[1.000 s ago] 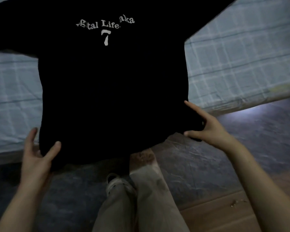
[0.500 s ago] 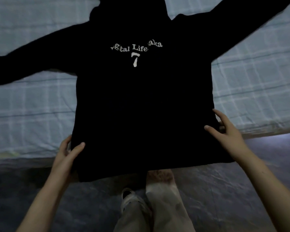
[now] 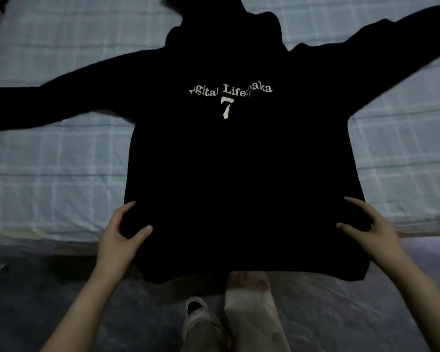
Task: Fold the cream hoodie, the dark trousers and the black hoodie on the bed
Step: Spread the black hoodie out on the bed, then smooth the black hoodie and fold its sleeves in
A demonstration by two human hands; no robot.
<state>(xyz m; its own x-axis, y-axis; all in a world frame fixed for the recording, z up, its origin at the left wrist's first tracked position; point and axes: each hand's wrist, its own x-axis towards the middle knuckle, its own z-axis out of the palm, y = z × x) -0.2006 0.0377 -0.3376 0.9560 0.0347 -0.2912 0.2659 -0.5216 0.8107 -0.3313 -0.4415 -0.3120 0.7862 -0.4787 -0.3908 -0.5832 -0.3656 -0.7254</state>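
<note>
The black hoodie (image 3: pixel 239 174) lies face up on the bed (image 3: pixel 48 174), with white lettering and a "7" on the chest. Both sleeves are spread out sideways and the hood points away from me. Its hem hangs past the bed's near edge. My left hand (image 3: pixel 120 240) grips the lower left side of the hoodie between thumb and fingers. At the lower right side my right hand (image 3: pixel 368 232) holds the fabric the same way. The cream hoodie and the dark trousers are out of view.
The bed has a pale blue checked sheet. Its near edge runs across the view just below my hands. Below it are the dark floor (image 3: pixel 61 301), my light trouser legs (image 3: pixel 249 313) and one shoe (image 3: pixel 196 307).
The hoodie has come to lie further onto the bed and more squarely in front of me. The hood and both sleeves now show. Both hands stay at its lower sides.
</note>
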